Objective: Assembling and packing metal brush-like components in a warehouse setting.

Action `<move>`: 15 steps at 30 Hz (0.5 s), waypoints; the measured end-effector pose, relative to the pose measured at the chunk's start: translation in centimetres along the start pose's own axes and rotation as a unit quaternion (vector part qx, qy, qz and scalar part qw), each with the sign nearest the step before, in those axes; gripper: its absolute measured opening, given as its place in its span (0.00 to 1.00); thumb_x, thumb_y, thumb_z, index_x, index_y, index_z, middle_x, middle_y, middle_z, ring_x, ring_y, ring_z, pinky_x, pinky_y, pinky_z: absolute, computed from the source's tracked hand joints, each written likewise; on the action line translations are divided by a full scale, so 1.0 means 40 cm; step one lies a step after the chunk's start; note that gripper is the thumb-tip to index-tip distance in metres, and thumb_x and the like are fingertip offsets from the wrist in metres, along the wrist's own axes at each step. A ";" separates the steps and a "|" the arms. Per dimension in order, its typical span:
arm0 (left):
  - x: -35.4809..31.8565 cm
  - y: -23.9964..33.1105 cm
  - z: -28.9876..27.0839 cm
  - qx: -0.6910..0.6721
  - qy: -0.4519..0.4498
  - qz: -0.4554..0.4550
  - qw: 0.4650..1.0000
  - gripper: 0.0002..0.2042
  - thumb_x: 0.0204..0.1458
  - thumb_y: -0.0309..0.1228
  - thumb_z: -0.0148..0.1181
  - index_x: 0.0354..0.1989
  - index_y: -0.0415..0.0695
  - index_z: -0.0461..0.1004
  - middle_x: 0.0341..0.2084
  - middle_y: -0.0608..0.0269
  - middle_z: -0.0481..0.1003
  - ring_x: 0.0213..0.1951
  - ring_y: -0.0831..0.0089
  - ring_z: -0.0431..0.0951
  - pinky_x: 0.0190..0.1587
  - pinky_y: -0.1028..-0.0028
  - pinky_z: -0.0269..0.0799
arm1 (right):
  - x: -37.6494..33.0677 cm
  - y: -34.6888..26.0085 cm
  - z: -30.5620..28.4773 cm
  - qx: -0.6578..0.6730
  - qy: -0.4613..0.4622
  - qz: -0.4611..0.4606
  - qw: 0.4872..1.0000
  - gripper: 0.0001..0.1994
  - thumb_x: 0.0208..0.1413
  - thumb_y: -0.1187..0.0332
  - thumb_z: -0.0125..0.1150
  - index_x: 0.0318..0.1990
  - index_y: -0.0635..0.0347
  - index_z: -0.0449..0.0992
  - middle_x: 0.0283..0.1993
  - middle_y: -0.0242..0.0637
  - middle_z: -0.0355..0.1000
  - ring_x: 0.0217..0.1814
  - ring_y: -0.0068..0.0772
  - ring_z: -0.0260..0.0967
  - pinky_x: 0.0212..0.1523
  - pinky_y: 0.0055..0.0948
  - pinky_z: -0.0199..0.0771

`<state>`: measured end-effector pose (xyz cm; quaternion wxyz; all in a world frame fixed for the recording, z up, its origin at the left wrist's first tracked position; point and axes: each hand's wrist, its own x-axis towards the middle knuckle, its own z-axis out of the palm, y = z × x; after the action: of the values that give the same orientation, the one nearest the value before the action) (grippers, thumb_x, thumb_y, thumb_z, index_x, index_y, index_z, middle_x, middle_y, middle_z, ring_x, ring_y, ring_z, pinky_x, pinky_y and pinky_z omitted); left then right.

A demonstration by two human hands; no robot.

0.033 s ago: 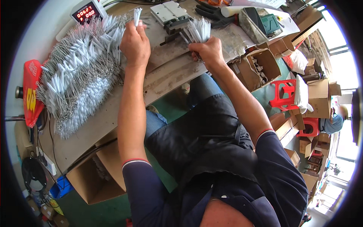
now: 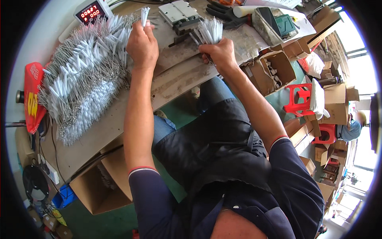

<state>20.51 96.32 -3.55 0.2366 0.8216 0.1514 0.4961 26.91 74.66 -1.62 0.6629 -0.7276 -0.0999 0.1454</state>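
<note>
My left hand [image 2: 142, 46] is closed around a few thin wire brushes [image 2: 145, 16], whose white bristle ends stick up above the fist. A thicker bundle of the same white-bristled brushes [image 2: 210, 32] is gripped in my right hand [image 2: 219, 53], bristles upward, with some wire ends showing below the fingers. Both hands are held over the workbench [image 2: 179, 65], apart from each other. Left of my left hand lies a large heap of wire brushes [image 2: 85, 75], their looped wire handles and white bristles tangled together.
Behind the hands sit a grey metal fixture [image 2: 181, 16], black gloves [image 2: 223, 15] and a bin [image 2: 264, 30] with a green box. A red digital display [image 2: 91, 14] stands behind the heap. Open cartons [image 2: 274, 69] adjoin the bench's right side; red stools [image 2: 298, 99] stand beyond.
</note>
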 end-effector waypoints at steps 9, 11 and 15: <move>-0.003 -0.014 0.003 0.036 -0.008 0.001 0.999 0.08 0.66 0.35 0.50 0.42 0.46 0.73 0.30 0.60 0.81 0.34 0.54 0.81 0.36 0.56 0.73 | -0.001 0.005 0.002 -0.001 0.001 -0.005 1.000 0.05 0.43 0.80 0.68 0.28 0.70 0.76 0.22 0.37 0.74 0.18 0.27 0.71 0.18 0.27 0.70; -0.006 -0.018 0.007 0.035 0.000 0.004 0.999 0.08 0.66 0.36 0.50 0.42 0.46 0.73 0.29 0.58 0.80 0.33 0.54 0.80 0.36 0.56 0.73 | 0.001 0.011 0.004 -0.002 -0.002 -0.002 1.000 0.05 0.43 0.80 0.68 0.28 0.70 0.77 0.23 0.37 0.74 0.18 0.27 0.71 0.18 0.27 0.71; -0.005 -0.018 0.006 0.048 0.004 0.011 0.999 0.08 0.65 0.36 0.51 0.42 0.45 0.73 0.27 0.54 0.79 0.31 0.52 0.80 0.34 0.55 0.73 | -0.001 0.001 0.008 -0.009 0.004 0.008 1.000 0.05 0.43 0.80 0.68 0.28 0.70 0.77 0.23 0.37 0.74 0.19 0.26 0.71 0.18 0.27 0.72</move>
<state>20.63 96.75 -4.19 0.1907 0.8316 0.1672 0.4940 26.78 74.93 -1.68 0.6560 -0.7346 -0.0928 0.1465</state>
